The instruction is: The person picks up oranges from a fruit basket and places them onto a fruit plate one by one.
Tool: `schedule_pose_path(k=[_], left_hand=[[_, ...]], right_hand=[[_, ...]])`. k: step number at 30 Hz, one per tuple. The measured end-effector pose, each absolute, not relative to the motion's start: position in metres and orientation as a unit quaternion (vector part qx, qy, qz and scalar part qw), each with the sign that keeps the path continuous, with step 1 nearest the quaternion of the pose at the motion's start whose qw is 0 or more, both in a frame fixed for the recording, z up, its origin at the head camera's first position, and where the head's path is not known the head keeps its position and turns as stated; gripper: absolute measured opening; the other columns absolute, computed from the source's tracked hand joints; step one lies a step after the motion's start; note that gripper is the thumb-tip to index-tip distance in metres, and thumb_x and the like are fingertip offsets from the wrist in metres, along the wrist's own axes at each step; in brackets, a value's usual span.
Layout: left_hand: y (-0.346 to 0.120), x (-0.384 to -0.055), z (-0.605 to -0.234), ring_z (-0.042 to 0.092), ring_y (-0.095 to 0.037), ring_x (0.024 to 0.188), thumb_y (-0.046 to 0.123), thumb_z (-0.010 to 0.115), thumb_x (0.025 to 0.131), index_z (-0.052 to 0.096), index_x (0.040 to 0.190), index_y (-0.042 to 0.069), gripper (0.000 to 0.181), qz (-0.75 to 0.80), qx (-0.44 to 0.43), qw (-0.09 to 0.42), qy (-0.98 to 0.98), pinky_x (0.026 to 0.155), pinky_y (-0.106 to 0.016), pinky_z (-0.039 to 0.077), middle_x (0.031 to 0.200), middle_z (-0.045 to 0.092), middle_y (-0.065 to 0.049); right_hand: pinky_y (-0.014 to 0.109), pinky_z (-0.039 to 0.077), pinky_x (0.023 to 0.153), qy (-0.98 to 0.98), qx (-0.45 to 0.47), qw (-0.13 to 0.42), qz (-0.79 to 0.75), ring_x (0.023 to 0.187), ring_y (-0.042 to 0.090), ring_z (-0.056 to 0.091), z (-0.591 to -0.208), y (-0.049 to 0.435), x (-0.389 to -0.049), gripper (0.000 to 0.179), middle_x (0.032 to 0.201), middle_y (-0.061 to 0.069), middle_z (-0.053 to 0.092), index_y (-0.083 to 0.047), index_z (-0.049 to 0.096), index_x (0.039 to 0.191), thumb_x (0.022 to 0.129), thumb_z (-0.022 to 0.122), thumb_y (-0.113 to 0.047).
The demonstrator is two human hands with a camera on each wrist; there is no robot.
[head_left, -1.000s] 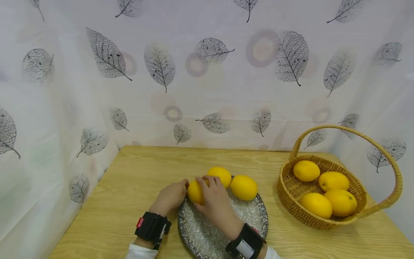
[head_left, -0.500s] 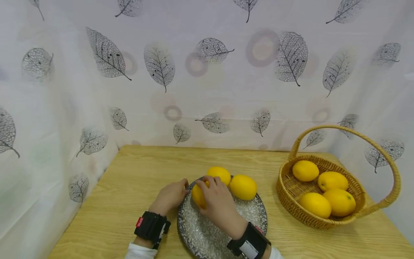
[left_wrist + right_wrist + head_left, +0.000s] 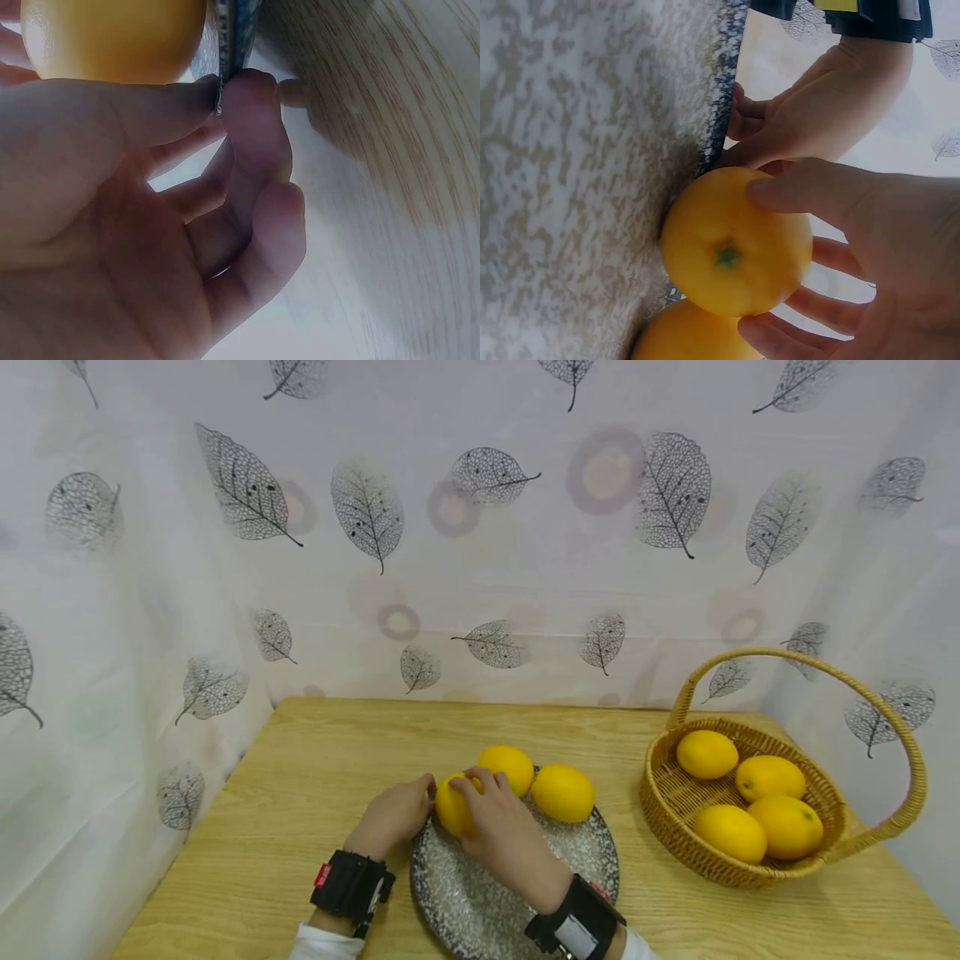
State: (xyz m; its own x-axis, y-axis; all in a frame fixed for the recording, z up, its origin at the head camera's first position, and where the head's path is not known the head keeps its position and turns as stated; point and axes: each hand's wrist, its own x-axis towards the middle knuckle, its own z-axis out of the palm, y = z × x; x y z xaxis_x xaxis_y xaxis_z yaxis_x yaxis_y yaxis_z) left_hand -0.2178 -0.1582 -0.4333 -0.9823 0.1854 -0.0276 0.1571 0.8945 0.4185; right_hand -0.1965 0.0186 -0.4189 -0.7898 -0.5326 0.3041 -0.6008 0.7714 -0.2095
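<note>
My left hand [image 3: 393, 817] pinches the left rim of a speckled grey plate [image 3: 450, 893] between thumb and fingers; the left wrist view shows the thin plate edge [image 3: 238, 30] between them. My right hand [image 3: 512, 839] holds a yellow lemon [image 3: 453, 808] at the plate's far left edge. In the right wrist view, thumb and fingers curl around this lemon [image 3: 712, 225], its green stem end showing. Just behind it are two more lemons, one at the back rim [image 3: 507, 767] and one to its right [image 3: 562, 793].
At the right stands a wicker basket [image 3: 652, 810] with a tall arched handle [image 3: 825, 668] and several lemons [image 3: 783, 827] inside. A wooden table [image 3: 337, 735] lies under everything. Leaf-printed cloth [image 3: 420, 585] hangs behind and along both sides.
The lemon in my right hand shifted slightly right half a second ago, then back left toward the rim. My left hand stays on the rim; the other lemons keep their places.
</note>
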Motion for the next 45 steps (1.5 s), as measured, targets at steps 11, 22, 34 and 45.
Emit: schedule_pose_path(k=[11, 22, 34, 45], left_hand=[[-0.1571, -0.2172, -0.4329, 0.053, -0.019, 0.062, 0.01, 0.053, 0.095, 0.061, 0.106, 0.004, 0.015, 0.213, 0.09, 0.034, 0.972, 0.056, -0.035, 0.045, 0.081, 0.07, -0.013], [-0.157, -0.2175, -0.4313, 0.053, -0.019, 0.063, 0.011, 0.052, 0.096, 0.061, 0.107, 0.005, 0.016, 0.217, 0.089, 0.04, 0.971, 0.057, -0.036, 0.046, 0.084, 0.071, -0.014], [-0.1577, -0.2168, -0.4323, 0.051, -0.02, 0.064, 0.011, 0.053, 0.094, 0.061, 0.108, 0.004, 0.018, 0.215, 0.085, 0.047, 0.972, 0.057, -0.035, 0.042, 0.084, 0.069, -0.013], [-0.158, -0.2193, -0.4326, 0.051, -0.02, 0.063, 0.012, 0.053, 0.095, 0.061, 0.109, 0.004, 0.018, 0.216, 0.081, 0.051, 0.972, 0.056, -0.034, 0.042, 0.083, 0.069, -0.013]], right_hand=[[0.039, 0.058, 0.082, -0.937, 0.293, 0.129, 0.143, 0.104, 0.028, 0.055, -0.4221, 0.0182, -0.1982, 0.066, 0.127, 0.014, 0.058, -0.013, 0.058, 0.127, 0.069, 0.084, -0.027], [0.04, 0.058, 0.085, -0.936, 0.299, 0.131, 0.134, 0.106, 0.029, 0.056, -0.4199, 0.0193, -0.1968, 0.067, 0.128, 0.014, 0.059, -0.014, 0.057, 0.129, 0.069, 0.084, -0.029], [0.04, 0.058, 0.084, -0.937, 0.302, 0.121, 0.131, 0.106, 0.029, 0.056, -0.418, 0.0197, -0.1955, 0.066, 0.129, 0.014, 0.058, -0.014, 0.057, 0.129, 0.071, 0.083, -0.03], [0.04, 0.058, 0.084, -0.935, 0.305, 0.128, 0.126, 0.106, 0.029, 0.057, -0.417, 0.0202, -0.196, 0.065, 0.129, 0.014, 0.059, -0.015, 0.057, 0.13, 0.072, 0.082, -0.032]])
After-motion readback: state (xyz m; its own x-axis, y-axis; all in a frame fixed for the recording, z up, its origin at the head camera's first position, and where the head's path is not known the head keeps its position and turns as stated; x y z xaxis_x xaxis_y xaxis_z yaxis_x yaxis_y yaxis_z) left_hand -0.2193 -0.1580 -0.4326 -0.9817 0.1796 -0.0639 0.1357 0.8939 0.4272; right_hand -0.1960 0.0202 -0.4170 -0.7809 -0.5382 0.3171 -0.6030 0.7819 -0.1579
